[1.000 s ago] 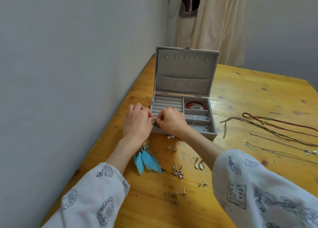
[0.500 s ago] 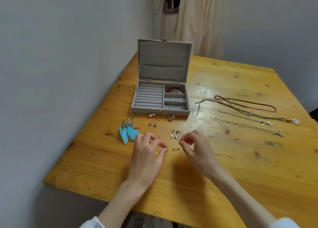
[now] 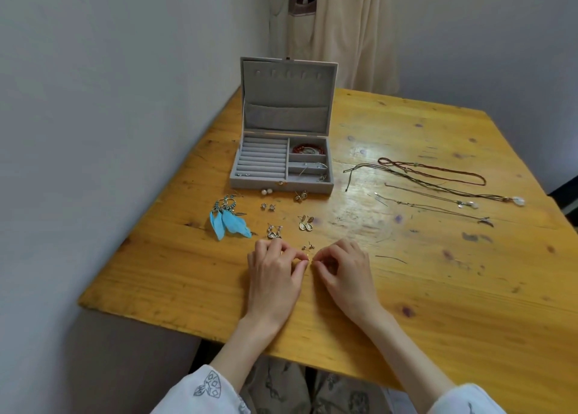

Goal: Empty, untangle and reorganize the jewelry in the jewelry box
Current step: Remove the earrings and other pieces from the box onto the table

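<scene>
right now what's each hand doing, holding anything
Left hand: fingers curled, pinching something tiny and gold-coloured at the fingertips; too small to name.
Right hand: fingers curled toward the same spot; whether it holds anything cannot be told.

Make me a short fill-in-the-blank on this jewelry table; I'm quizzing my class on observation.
1. The jewelry box lid stands ____.
2. The feather earrings are ____ in colour.
3. The red bracelet lies ____ the box.
4. The necklaces lie on the ____.

Missing: open; blue; inside; table
</scene>
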A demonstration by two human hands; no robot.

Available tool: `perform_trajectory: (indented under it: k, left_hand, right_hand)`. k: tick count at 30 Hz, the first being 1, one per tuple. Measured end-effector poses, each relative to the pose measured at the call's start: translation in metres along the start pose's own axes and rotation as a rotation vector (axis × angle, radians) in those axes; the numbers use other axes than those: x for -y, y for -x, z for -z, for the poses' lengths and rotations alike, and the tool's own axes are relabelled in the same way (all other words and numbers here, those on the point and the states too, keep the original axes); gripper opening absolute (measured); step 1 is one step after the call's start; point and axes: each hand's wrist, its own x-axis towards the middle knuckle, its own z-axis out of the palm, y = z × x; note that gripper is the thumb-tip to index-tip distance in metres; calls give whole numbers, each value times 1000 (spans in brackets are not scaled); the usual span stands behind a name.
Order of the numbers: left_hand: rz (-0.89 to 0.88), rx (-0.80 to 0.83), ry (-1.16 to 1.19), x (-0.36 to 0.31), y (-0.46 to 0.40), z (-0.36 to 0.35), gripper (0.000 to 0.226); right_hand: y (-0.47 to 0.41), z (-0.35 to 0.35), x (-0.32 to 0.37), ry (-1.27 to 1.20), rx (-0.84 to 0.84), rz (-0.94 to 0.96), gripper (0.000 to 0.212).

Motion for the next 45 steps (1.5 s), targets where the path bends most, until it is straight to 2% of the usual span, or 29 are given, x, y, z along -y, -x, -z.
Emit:
perform_trajectory:
  k: [11,17,23,30,36,42,45]
  left_hand:
    - [50,-2,83,5,2,1,14]
    - [85,-81,290,8,0,8,20]
    - [5,-13,212,48,-49,33,27]
    - [59,-27,5,104,-124,48,34]
    - [50,12,-106,114,-154,33,31]
    - [-1,-45,-173,112,-151,28,31]
    - [-8,-37,-181,112,-154,32,29]
  right_hand:
    - [2,3,2,-40,-7,-14,7]
    - [-8,10,10,-251,-88,-66,6]
    - [-59,15,34,-190,-26,85,9]
    - [-141,-15,65,22,96,249,25]
    - [-185,-51,74,236,252,332,31]
    - [-184,-57,66,285,227,425,31]
    - [-185,-55,65,235,245,402,29]
